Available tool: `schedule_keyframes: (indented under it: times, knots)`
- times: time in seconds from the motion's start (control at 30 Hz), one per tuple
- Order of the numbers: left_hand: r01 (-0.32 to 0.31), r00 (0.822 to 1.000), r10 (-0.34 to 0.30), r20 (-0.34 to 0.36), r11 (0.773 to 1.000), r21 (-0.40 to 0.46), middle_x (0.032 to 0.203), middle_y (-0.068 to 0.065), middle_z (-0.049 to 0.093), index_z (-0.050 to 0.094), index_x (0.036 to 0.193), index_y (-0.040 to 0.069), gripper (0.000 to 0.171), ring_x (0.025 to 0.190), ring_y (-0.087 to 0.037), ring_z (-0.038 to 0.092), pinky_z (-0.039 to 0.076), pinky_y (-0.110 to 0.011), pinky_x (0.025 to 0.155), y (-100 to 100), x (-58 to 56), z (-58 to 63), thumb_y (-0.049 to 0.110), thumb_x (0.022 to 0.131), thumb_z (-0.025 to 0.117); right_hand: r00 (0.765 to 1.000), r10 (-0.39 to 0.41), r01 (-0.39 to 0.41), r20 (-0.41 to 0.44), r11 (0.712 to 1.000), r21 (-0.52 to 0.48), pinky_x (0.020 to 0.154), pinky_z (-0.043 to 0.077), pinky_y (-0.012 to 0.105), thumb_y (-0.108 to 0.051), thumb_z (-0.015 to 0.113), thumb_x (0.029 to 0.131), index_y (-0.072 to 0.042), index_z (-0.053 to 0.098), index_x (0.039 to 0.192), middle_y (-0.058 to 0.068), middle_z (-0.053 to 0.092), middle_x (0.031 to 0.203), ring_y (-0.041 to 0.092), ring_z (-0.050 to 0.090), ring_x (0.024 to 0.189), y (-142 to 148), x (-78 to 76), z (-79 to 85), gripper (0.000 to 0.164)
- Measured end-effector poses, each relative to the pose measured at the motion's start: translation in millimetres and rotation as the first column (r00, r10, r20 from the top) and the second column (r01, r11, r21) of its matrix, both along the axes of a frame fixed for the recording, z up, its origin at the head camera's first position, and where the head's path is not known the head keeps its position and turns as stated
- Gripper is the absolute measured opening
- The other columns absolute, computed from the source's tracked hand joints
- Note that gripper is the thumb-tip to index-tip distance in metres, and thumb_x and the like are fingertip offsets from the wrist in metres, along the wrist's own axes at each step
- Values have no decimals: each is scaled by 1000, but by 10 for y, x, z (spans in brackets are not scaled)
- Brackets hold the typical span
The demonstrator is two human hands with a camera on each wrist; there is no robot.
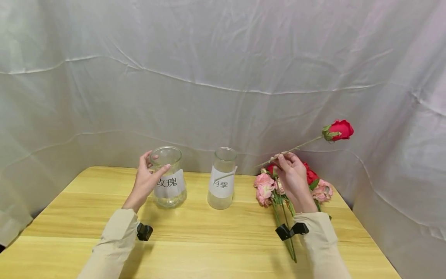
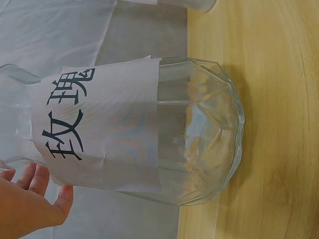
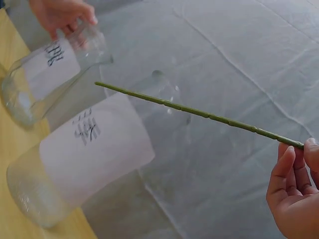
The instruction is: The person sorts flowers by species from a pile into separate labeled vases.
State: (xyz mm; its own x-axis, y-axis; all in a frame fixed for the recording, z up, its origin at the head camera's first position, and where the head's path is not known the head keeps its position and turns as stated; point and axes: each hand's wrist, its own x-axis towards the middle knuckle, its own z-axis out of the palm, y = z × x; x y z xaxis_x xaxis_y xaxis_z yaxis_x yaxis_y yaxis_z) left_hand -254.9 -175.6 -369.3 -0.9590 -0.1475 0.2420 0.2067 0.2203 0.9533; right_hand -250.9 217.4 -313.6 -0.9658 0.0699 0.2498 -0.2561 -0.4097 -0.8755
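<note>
My right hand [image 1: 292, 176] pinches the green stem [image 3: 209, 116] of a red rose [image 1: 341, 130] between thumb and fingers. The bloom points up and to the right; the bare stem end slants down leftward, overlapping the narrow vase in the head view. My left hand [image 1: 148, 180] holds a wide glass vase [image 2: 209, 129] at its neck, thumb toward the front and fingers round the far side. That vase stands upright on the table and bears a white paper label [image 2: 99, 124] with dark characters. Between the hands stands a straight, narrower glass vase [image 1: 220, 199], also labelled.
Beneath and behind my right hand lies a bunch of pink flowers [image 1: 263, 190] and red flowers [image 1: 311, 175], stems [image 1: 290, 244] toward the front edge. The wooden table [image 1: 195, 248] backs onto a grey cloth [image 1: 223, 77] that hangs behind and at both sides.
</note>
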Motion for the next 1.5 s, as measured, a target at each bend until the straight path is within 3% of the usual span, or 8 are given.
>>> schedule_keyframes:
  times: [0.2,0.33,0.6,0.77,1.07,1.5]
  knots:
    - [9,1000,-9,-10,1000,10,149,-17,31,7,153,6,86,136,-34,26,23,-50,111,2,-2,13,23,92,66,1000,3,-7,-31,992,-130,66,47,19,-4,54,96,-5,51,95,4,62,87,13,60,80,-159,-99,132,3]
    - [8,1000,-8,-12,1000,7,149,-17,31,7,152,6,86,136,-34,26,23,-49,111,5,-7,5,22,92,66,999,5,-11,-37,987,-159,65,46,19,-4,56,95,-4,52,93,4,63,86,13,61,80,-266,-173,212,4]
    - [13,1000,-13,-10,1000,15,148,-17,31,7,152,6,87,136,-34,26,24,-50,111,4,-5,16,22,92,66,1000,4,-5,-13,993,-120,67,46,20,-1,48,99,-8,52,92,0,63,82,11,62,79,-504,-320,403,11]
    - [10,1000,-10,-12,1000,15,148,-17,32,7,152,6,87,136,-33,27,25,-49,110,7,-14,23,22,91,67,1000,0,2,21,996,-84,65,46,19,-1,49,99,-8,50,93,-1,62,82,9,61,77,-704,-404,488,9]
    - [12,1000,-12,2,1000,8,149,-17,31,6,152,6,87,136,-33,26,25,-48,111,7,-37,0,22,92,66,996,-22,24,88,1000,-17,65,46,19,-3,53,98,-5,50,98,0,60,85,8,60,76,-1029,-515,502,3]
    - [-5,1000,6,-9,1000,13,146,-18,33,7,152,5,86,135,-33,27,26,-47,110,17,-18,16,21,91,66,998,4,-2,69,999,-40,63,45,18,2,54,96,-5,52,96,2,60,84,9,60,74,-1391,-547,585,7]
